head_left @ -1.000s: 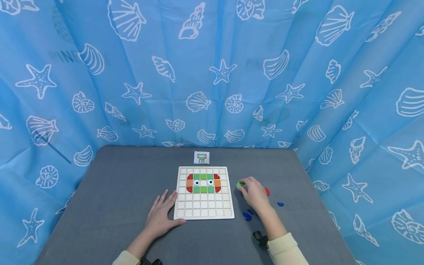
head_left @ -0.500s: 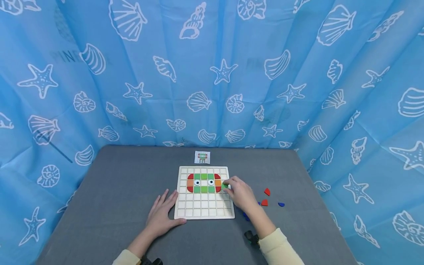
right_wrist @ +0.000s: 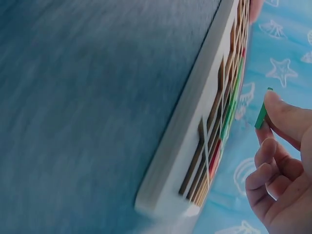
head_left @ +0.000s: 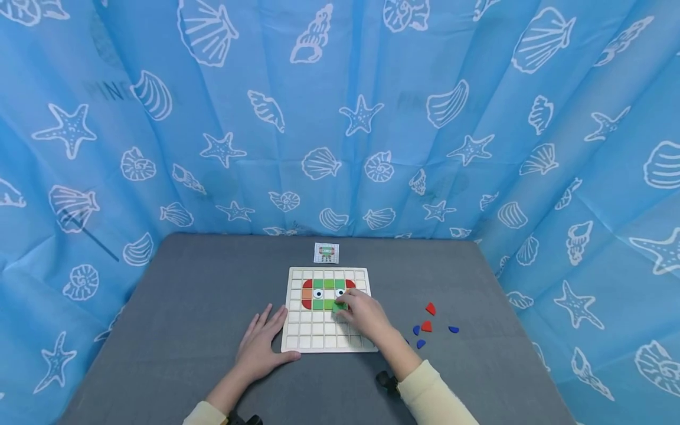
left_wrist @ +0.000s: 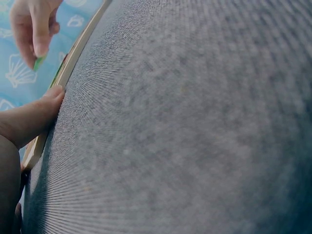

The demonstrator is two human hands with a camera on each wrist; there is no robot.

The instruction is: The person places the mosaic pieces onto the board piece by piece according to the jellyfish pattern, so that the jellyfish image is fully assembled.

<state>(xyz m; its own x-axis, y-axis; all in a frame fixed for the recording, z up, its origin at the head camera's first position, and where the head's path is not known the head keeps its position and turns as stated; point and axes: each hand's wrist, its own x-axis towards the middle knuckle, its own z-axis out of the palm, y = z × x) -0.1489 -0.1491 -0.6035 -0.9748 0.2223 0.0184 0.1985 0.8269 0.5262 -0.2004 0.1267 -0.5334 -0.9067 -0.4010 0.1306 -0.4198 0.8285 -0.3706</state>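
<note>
A pale wooden grid board (head_left: 321, 330) lies on the table. Red, orange and green tiles (head_left: 329, 284) and two round eye pieces (head_left: 317, 294) form a face-like pattern in its upper half. My right hand (head_left: 368, 319) is over the board, pinching a green tile (right_wrist: 262, 113) between thumb and finger just below the pattern. In the right wrist view that tile is held above the board's surface. My left hand (head_left: 259, 349) rests with spread, straight fingers along the board's left edge, its thumb touching the lower left corner. The right hand hides part of the pattern's right side.
A small picture card (head_left: 326, 253) lies beyond the board. To its right are loose red pieces (head_left: 427, 326) and several blue pieces (head_left: 454, 329) on the grey table (head_left: 223, 283). A blue shell-print curtain (head_left: 340, 147) hangs behind.
From right of the board, my right hand has carried the green tile leftward over it, to below the pattern. More loose pieces are uncovered. The left hand has stayed put.
</note>
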